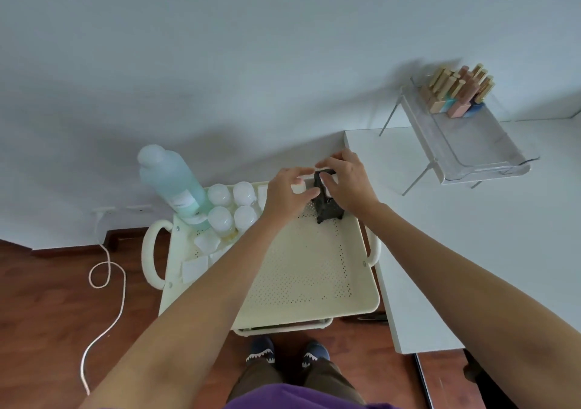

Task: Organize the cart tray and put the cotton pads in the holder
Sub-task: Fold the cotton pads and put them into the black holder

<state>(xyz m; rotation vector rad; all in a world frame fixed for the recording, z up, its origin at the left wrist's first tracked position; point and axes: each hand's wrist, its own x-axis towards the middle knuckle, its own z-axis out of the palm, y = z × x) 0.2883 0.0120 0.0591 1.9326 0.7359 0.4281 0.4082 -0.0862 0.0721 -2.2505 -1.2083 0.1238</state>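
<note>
Reaching: both bare arms stretch over a cream perforated cart tray (pixel 301 270) toward its far edge.
Left hand (pixel 287 195): fingers pinched together on a white cotton pad (pixel 298 187), held just beside the holder's top.
Right hand (pixel 347 182): fingers curled around the top of the black holder (pixel 327 207), with white pads showing at its mouth.
Holder: stands upright at the tray's far right corner.
Tray's left side: a tall pale green bottle (pixel 171 182), four small white-capped jars (pixel 232 206) beside it, and loose white pads (pixel 195 267) nearer the person.
Right of cart: a white table (pixel 471 251) carries a clear rack (pixel 471 144) with small bottles (pixel 459 94).
Floor: dark wood, with a white cord (pixel 107 283) trailing left.
</note>
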